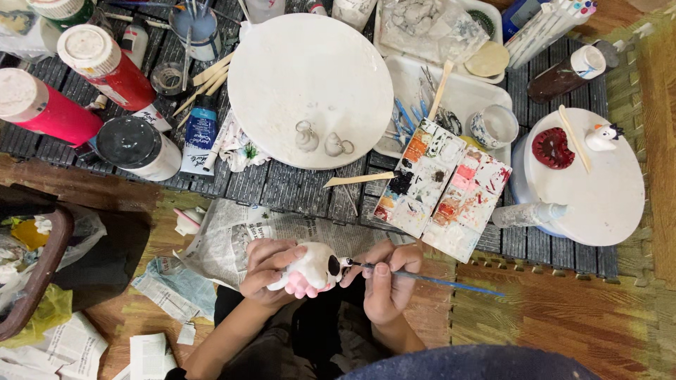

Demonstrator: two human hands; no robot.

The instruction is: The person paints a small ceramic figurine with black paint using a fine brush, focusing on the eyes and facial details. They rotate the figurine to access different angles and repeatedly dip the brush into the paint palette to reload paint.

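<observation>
My left hand [266, 269] cradles a small white clay figurine [315, 267] with a black patch and a pink underside, held above my lap. A thin blue-handled paintbrush [429, 280] is pinched in my right hand [386, 279], and its tip touches the black patch on the figurine's right side. Just beyond my hands lies crumpled newspaper [232, 236]. A stained paint palette [442, 186] with several colour wells sits to the upper right of the brush.
A large white round board [310, 63] holds two tiny clay pieces [324, 141]. Red paint bottles [105, 67], a black-capped jar [137, 146] and a blue tube [199, 137] crowd the left. A smaller round board [598, 190] at right carries a red piece and a small white bird figure [603, 136].
</observation>
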